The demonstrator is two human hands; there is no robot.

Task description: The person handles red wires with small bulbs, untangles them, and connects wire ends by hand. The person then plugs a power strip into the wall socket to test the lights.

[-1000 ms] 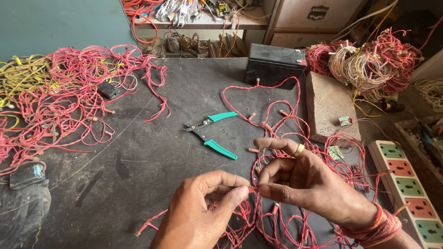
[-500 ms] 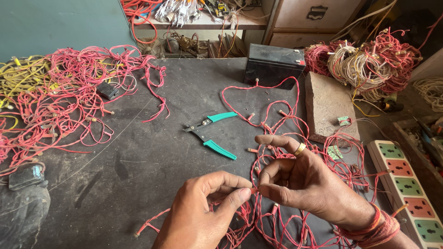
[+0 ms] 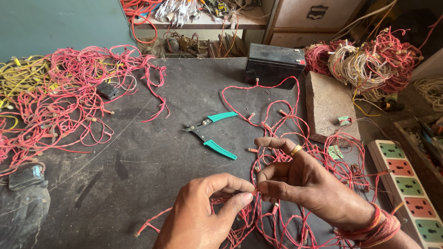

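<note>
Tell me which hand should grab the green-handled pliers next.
Left, probably. The left hand sits on the pliers' side with bare tabletop between them. The right hand is farther right, over the tangled red wire string. Both pinch that wire now.

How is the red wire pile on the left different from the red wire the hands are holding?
The left pile is a thick tangled heap with yellow wires mixed in at its far edge; the held wire is spread in loose, open loops. Nobody touches the pile, while the left hand and right hand pinch the held wire between fingertips. Both are red twisted wire with small bulbs, lying on the dark table.
</note>
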